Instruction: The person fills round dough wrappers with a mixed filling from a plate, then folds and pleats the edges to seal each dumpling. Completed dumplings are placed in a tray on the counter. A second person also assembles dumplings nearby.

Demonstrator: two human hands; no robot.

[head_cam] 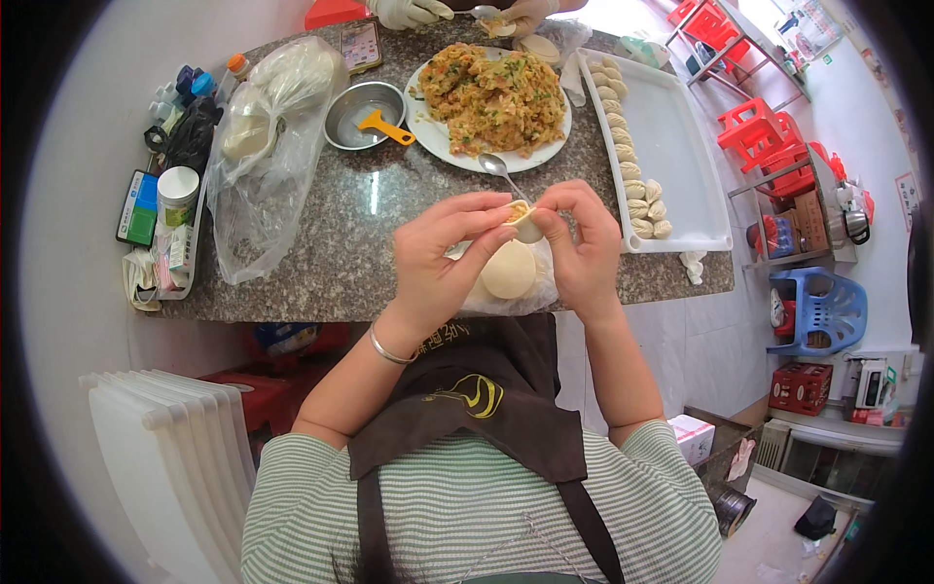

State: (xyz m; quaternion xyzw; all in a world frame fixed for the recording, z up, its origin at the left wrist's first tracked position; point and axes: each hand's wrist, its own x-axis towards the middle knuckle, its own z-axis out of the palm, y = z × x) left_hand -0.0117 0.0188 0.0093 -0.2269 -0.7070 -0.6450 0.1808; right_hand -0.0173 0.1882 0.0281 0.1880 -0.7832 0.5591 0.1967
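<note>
Between my left hand [456, 248] and my right hand [580, 244], the fingertips pinch the edges of a dumpling [527, 222], with a bit of filling showing at its top. Below it, a round dough wrapper [509, 271] lies on plastic film near the table's edge. A metal spoon [496, 166] reaches from the plate's rim toward my hands. The white plate [452, 155] holds a heap of chopped filling [503, 98]. Pleated dumplings [626, 154] line the left side of a white plastic tray [686, 139].
A steel bowl [341, 139] with a yellow-handled scraper [387, 128] and bagged dough [252, 131] stand left on the granite table [350, 241]. Across it, a co-worker's gloved hands [408, 11] hold a spoon and a wrapper. A phone [361, 45] lies near them.
</note>
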